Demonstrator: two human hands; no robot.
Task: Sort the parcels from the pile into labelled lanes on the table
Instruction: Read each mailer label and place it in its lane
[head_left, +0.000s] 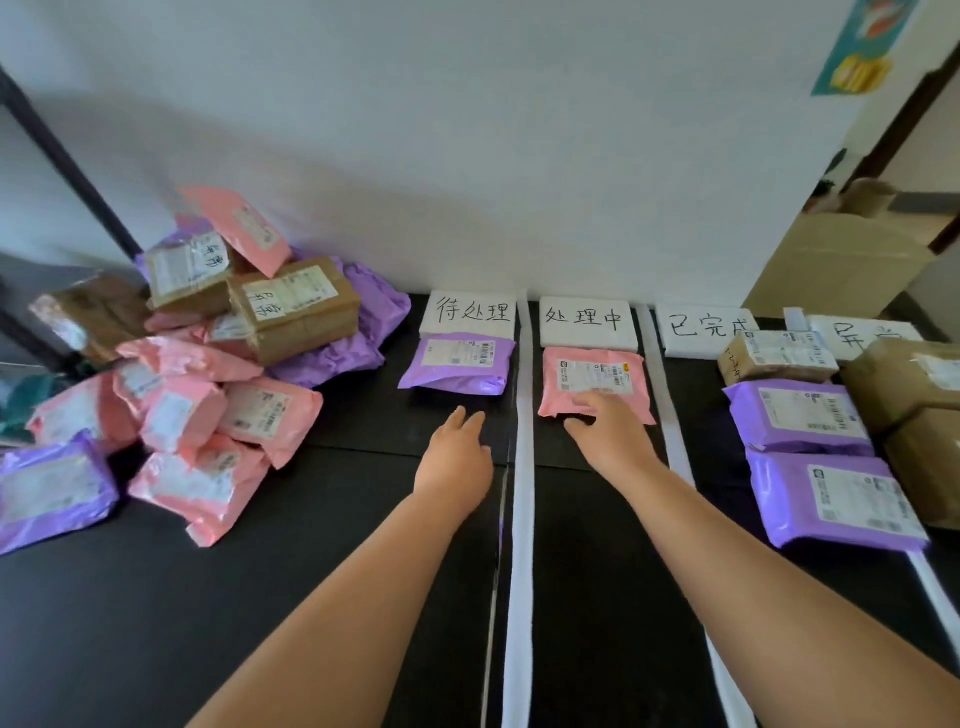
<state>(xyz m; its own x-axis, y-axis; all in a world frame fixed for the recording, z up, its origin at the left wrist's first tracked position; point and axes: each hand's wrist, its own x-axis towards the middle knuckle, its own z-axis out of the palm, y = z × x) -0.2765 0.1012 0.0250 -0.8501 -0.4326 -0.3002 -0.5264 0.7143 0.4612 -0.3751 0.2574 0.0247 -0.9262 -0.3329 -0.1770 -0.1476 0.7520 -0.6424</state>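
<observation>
1. Half of the picture is showing a plain white wall (467, 130). A bright poster (862, 47) is hanging in the upper right corner, and a big cardboard box (831, 260) is leaning below it.
2. A black table (156, 623) is filling the lower half. Long white strips (522, 519) are cutting it into lanes (587, 545) running from the bottom of the frame up to the wall.
3. Lots of pink bags, purple bags and brown boxes are lying on top of each other in the pile (208, 364) at the left of the frame. The sorting is looking far from done.
4. Two purple bags (800, 415) and some brown boxes (904, 384) are lying in the two lanes at the right edge.
5. Four white cards (475, 312) with hand-written words are sitting at the wall end of the lanes. One purple parcel (457, 364) is lying just under the first card.
6. In the middle of the frame, the pink parcel (592, 376) is lying flat in the second lane, just below its card.
7. The right hand (610, 431) is resting its fingers on the near edge of the pink parcel. The fingers are looking almost straight, not wrapped round it, so the hand is touching it and not holding it.
8. The left hand (457, 452) is hovering over the first lane, just below the purple parcel. Its fingers are straight and it is holding nothing.
9. The step in hand is probably setting the pink parcel in its lane. The next move is likely calling for a reach to the left of the frame, taking one parcel off the pile and reading its label to pick a lane.
</observation>
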